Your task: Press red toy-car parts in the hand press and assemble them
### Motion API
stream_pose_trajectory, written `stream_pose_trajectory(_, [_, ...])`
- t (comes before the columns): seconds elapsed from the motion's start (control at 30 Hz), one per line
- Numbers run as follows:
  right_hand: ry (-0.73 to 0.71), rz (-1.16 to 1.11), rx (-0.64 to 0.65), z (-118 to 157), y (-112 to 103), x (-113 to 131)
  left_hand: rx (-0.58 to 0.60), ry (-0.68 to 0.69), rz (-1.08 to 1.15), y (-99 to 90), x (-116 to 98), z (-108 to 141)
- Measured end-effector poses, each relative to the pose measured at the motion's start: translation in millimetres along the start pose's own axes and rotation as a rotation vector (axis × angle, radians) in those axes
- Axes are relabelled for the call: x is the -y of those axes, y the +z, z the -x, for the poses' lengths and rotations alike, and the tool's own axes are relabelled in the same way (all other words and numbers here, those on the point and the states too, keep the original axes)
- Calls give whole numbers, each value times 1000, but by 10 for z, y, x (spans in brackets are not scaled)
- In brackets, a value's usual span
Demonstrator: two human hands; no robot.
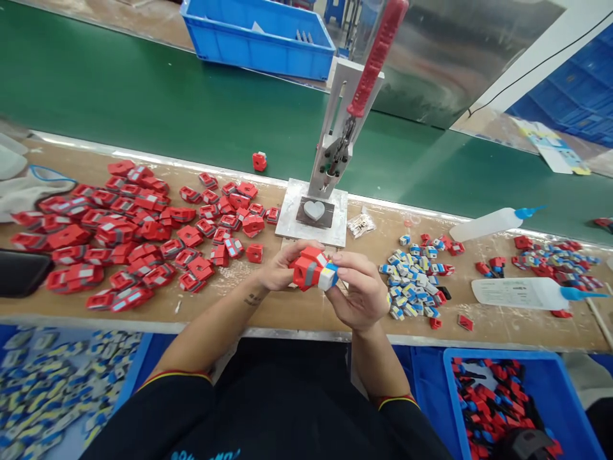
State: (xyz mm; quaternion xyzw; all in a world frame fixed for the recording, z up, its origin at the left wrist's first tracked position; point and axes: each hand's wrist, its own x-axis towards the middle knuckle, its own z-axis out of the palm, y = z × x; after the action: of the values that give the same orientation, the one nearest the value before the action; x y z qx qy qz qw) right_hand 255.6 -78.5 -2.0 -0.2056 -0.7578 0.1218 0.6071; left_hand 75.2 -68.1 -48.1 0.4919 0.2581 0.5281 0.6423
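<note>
My left hand [280,268] is closed around a red block-like part [306,269] in front of my body. Against its right side sits a white, blue and yellow piece [328,275], which my right hand [358,287] pinches between thumb and fingers. The two pieces touch each other. Just beyond my hands stands a metal hand press [335,147] with a red lever handle [378,57] and a pale heart-shaped pad [314,210] on its base.
Red parts [115,230] are heaped on the left, small white-blue-yellow pieces [412,281] on the right. Two squeeze bottles [517,292] lie further right. Blue bins [258,48] stand behind the green belt [143,96] and below the bench.
</note>
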Motion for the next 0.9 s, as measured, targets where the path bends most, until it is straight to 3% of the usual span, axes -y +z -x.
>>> stream_pose_trajectory(0.2, [-23, -38, 12, 130, 50, -62, 149, 39, -177, -210, -252, -137])
stream_pose_trajectory(0.3, [-2, -23, -8, 176, -26, -202, 112, 55, -211, -229, -309, -203])
stream_pose_trajectory(0.37, [94, 37, -61, 127, -181, -505, -35, 72, -137, -236, -296, -226])
stream_pose_trajectory(0.43, [297, 137, -73, -12, -396, -1007, -189, 56, 0, -262, -259, -225])
stream_pose_trajectory(0.57, [747, 404, 148, -416, -732, -2227, -308, -47, 228, -371, -173, -164])
stream_pose_trajectory(0.63, [811, 507, 296, -556, -754, -2678, -325, -49, 238, -424, -131, -133])
stream_pose_trajectory(0.73, [791, 533, 388, -598, -671, -3015, -339, -26, 161, -475, -58, -117])
stream_pose_trajectory(0.9, [759, 548, 453, -434, -663, -3124, -407, 18, 58, -500, 53, -149])
